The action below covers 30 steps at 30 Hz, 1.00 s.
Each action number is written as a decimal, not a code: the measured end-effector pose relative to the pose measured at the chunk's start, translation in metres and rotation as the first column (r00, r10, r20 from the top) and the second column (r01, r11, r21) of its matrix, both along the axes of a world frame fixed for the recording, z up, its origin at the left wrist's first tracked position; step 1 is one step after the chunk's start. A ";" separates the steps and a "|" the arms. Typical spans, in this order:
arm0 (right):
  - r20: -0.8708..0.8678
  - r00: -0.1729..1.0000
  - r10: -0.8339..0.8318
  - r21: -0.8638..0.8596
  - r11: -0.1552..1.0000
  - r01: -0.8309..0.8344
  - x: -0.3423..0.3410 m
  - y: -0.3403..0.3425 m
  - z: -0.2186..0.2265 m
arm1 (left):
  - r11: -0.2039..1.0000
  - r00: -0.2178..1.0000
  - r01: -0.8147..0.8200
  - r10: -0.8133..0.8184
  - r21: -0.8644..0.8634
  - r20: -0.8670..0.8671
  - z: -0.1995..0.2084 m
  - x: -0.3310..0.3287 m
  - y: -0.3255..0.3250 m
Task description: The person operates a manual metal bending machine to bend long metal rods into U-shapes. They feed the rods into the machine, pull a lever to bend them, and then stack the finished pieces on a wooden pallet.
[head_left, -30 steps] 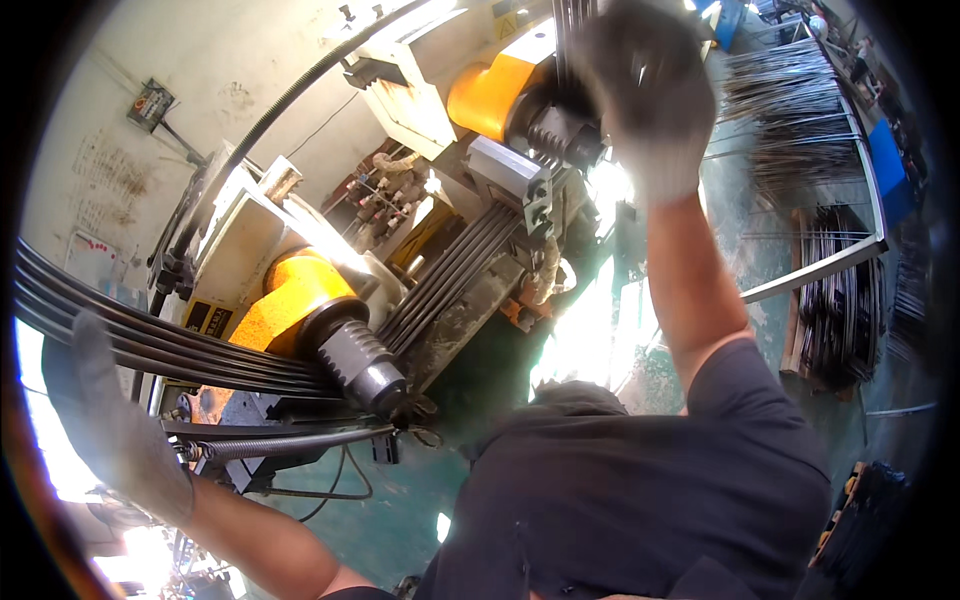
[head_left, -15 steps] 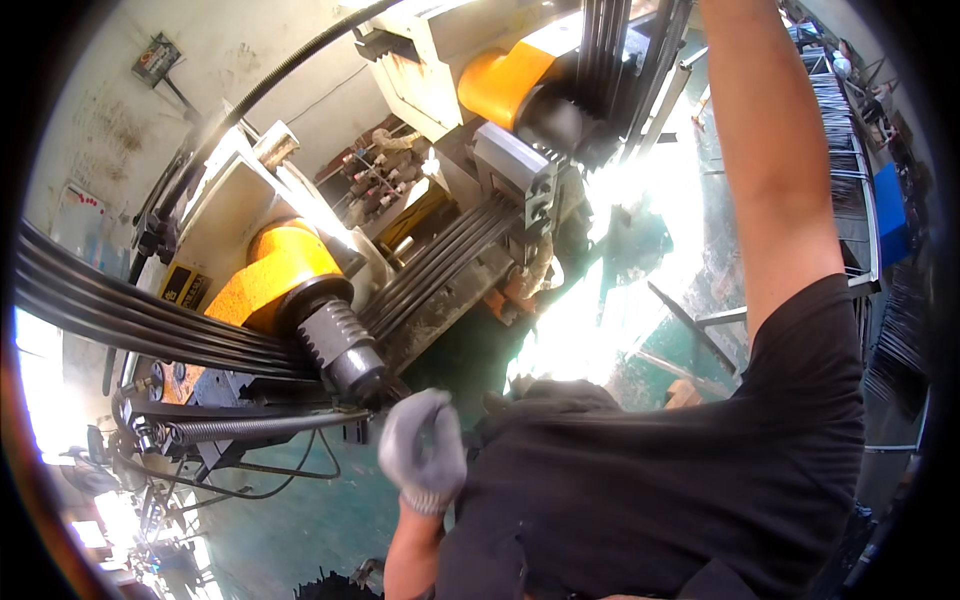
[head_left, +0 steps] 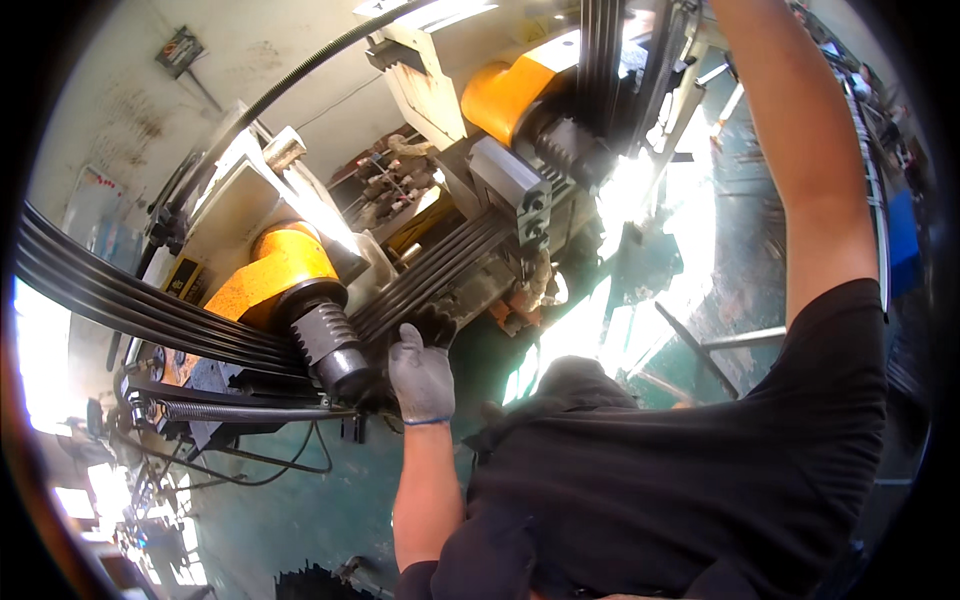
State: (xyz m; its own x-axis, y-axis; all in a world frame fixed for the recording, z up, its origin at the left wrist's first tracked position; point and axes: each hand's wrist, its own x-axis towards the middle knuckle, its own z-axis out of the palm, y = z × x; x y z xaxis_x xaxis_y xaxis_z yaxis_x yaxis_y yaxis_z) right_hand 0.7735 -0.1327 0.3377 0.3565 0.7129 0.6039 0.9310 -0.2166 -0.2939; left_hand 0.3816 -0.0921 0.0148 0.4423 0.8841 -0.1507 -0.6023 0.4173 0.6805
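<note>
My left hand (head_left: 421, 378), in a grey work glove with a blue cuff edge, is beside the dark end of a ribbed metal roller (head_left: 330, 345) on the near orange machine head (head_left: 270, 280). One finger points away from me over the lower side of a bundle of dark bars (head_left: 435, 280); the others are bent or hidden, so their grip is unclear. Several long dark rods (head_left: 150, 310) curve in from the left and pass against this roller. My right arm (head_left: 815, 150) stretches up past the top edge, its hand out of view.
A second orange head (head_left: 510, 95) with a ribbed roller stands farther off, beside upright dark rods (head_left: 600, 60). A grey metal block (head_left: 510, 180) lies between the heads. Below the near head run a long spring (head_left: 250, 412) and looping cables. Sunlight strikes the green floor (head_left: 340, 500).
My left hand has moved away from me, up against the machine, and its ring-like curl has gone. My right arm has shifted slightly to the right. The whole view has shifted a little.
</note>
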 end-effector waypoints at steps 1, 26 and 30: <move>0.004 1.000 0.025 0.002 1.000 -0.025 0.006 0.003 0.001 | 0.998 0.997 -0.038 0.040 -0.040 0.060 0.003 0.007 0.006; 0.086 0.845 0.528 0.052 0.845 -0.533 0.126 0.105 0.040 | 0.745 0.679 -0.541 0.661 -0.390 0.319 -0.018 0.125 0.035; 0.084 0.837 0.540 0.078 0.834 -0.546 0.131 0.110 0.043 | 0.714 0.662 -0.566 0.691 -0.412 0.289 -0.017 0.126 0.034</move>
